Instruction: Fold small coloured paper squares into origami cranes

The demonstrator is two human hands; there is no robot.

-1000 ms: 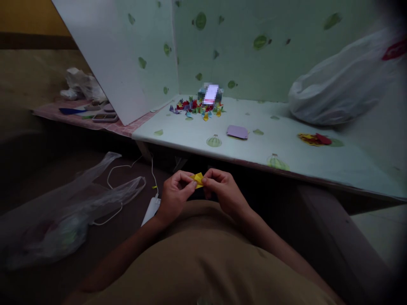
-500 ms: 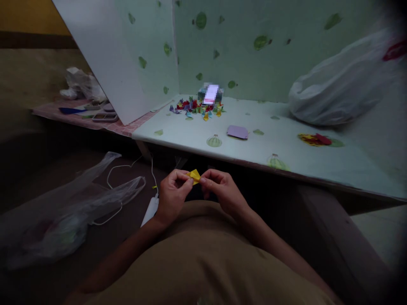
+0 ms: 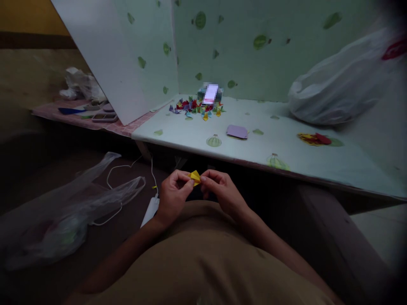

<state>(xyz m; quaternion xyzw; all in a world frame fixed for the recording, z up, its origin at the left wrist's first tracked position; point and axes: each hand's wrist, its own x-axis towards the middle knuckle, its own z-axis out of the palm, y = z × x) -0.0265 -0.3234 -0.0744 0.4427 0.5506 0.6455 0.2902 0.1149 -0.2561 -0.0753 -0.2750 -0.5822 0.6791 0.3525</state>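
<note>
A small folded yellow paper piece [image 3: 194,176] is pinched between both my hands, just below the front edge of the low table [image 3: 178,142]. My left hand [image 3: 173,195] grips its left side with thumb and fingers closed. My right hand [image 3: 221,190] pinches its right side the same way. Both hands hover over my lap. On the table farther back lies a pile of several small coloured folded paper pieces [image 3: 197,108], with a purple paper stack [image 3: 237,131] nearer and some red and yellow paper [image 3: 314,138] to the right.
A white plastic bag [image 3: 337,84] lies at the table's back right. A clear plastic bag [image 3: 63,212] and a white cable with a charger [image 3: 151,207] lie on the floor at left. A slanted white board [image 3: 108,55] leans at the table's left, with a calculator [image 3: 104,117] beyond it.
The yellow paper piece has been turned slightly and raised a little between my fingers. My hands stay in the same place.
</note>
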